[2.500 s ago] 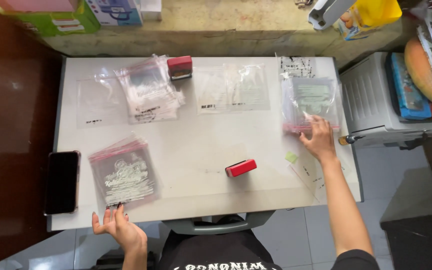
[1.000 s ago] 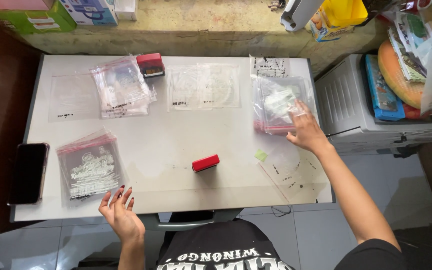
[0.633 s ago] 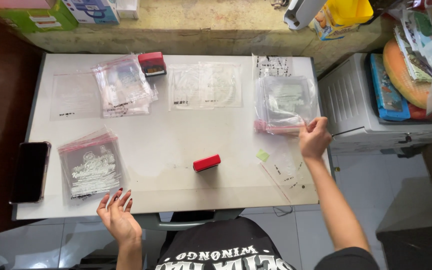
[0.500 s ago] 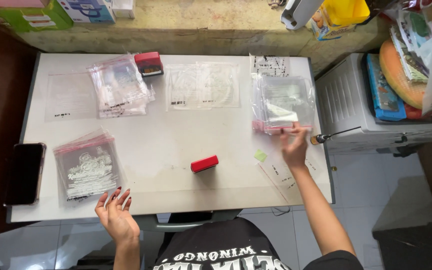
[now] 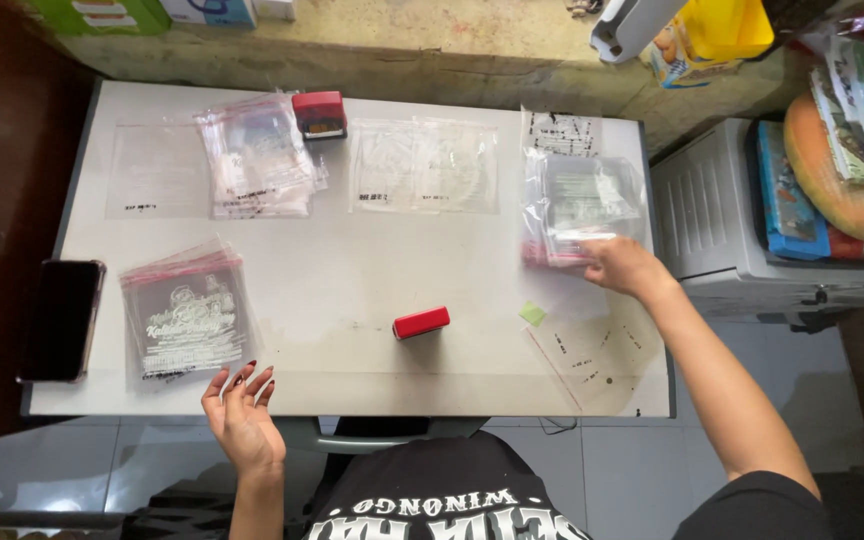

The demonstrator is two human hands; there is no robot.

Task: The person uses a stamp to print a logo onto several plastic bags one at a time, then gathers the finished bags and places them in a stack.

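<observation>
The right hand (image 5: 620,266) reaches out over the right side of the white table (image 5: 352,270), arm stretched from the lower right corner, knuckles up and fingers curled onto the near edge of a stack of clear plastic bags (image 5: 580,205). It seems to pinch the lowest bag at its pink-edged rim, though motion blur makes the grip hard to read. The left hand (image 5: 243,418) hovers at the near edge of the table, palm turned up, fingers spread and loosely bent, holding nothing; dark red nails show on the fingertips.

Just above the left hand lies a pile of clear sleeves with white print and red strips (image 5: 188,318), fanned slightly. Left of that, at the table's edge, lies a dark phone (image 5: 59,320), face up. Near the table's centre, between both hands, sits a small red stamp (image 5: 421,322). Just right of it lies a small green sticky note (image 5: 533,314), and beside it a clear sheet with black marks (image 5: 597,355), reaching the near right corner.

Along the far edge lie a single clear bag (image 5: 157,172), a loose heap of clear bags (image 5: 257,158), a second red stamp (image 5: 319,114) touching that heap, and a flat pair of clear bags (image 5: 424,167). Right of the table stands a grey plastic drawer unit (image 5: 717,220), with a blue box (image 5: 787,195) and an orange round thing (image 5: 822,165) on top.
</observation>
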